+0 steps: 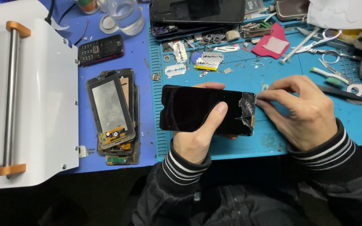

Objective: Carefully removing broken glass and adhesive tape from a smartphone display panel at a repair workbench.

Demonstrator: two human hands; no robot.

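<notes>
Nearest, striped cuffs (187, 165) of a dark jacket. Left of the grip, a white machine (26, 100), then stacked screen parts (114, 113). Left hand (197, 136) clasping the black phone screen (206, 109) from below, thumb across the glass, over the blue mat (269, 79). Right hand (304, 111) pinched on a thin blade (261, 99) at the cracked end. Probably light, stiff, brittle, slippery; best held by the long edges.

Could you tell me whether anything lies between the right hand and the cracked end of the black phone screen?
Nothing visible does. The right hand already has its fingertips at the cracked end of the black phone screen, which the left hand holds above the blue work mat.
</notes>
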